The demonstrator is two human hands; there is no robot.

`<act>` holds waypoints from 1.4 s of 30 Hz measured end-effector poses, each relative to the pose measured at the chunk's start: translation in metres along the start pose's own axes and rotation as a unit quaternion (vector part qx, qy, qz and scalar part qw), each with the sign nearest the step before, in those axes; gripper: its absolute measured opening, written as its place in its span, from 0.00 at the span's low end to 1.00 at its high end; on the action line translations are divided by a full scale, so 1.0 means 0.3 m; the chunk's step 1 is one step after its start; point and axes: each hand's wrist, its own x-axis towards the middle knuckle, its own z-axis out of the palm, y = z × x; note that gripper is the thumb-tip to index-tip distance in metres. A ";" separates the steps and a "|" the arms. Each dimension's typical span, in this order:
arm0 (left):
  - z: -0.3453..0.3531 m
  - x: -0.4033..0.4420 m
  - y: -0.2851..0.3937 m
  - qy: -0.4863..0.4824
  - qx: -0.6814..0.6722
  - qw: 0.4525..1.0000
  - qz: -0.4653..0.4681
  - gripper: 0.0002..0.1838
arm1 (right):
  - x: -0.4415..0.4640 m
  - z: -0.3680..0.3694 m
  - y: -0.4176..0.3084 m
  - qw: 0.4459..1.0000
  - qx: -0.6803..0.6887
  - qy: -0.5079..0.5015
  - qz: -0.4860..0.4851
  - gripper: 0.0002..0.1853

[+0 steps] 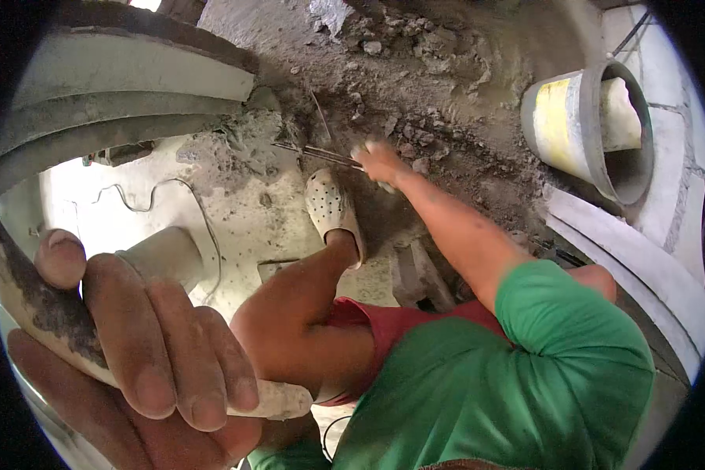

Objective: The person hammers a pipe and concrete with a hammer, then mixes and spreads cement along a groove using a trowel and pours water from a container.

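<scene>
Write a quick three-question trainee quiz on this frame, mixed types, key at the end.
1. Multiple choice: what colour is the band on the bucket?
a) red
b) yellow
c) blue

2. True or false: the left hand grips a curved handle with dark patches.

3. Fill in: the thin, rod-like item is held in the person's ____ hand.

Key: 1 b; 2 true; 3 right (the right hand reaches out over the rubble).

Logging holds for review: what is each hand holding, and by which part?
Left hand: a pale, stained handle, held near its lower end. Right hand: thin dark rod or rods, held at the near end.
</scene>
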 end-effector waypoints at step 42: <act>0.004 0.026 -0.034 -0.018 -0.004 0.999 -0.040 0.24 | -0.282 -0.127 0.466 0.984 -0.125 0.125 -0.006 0.33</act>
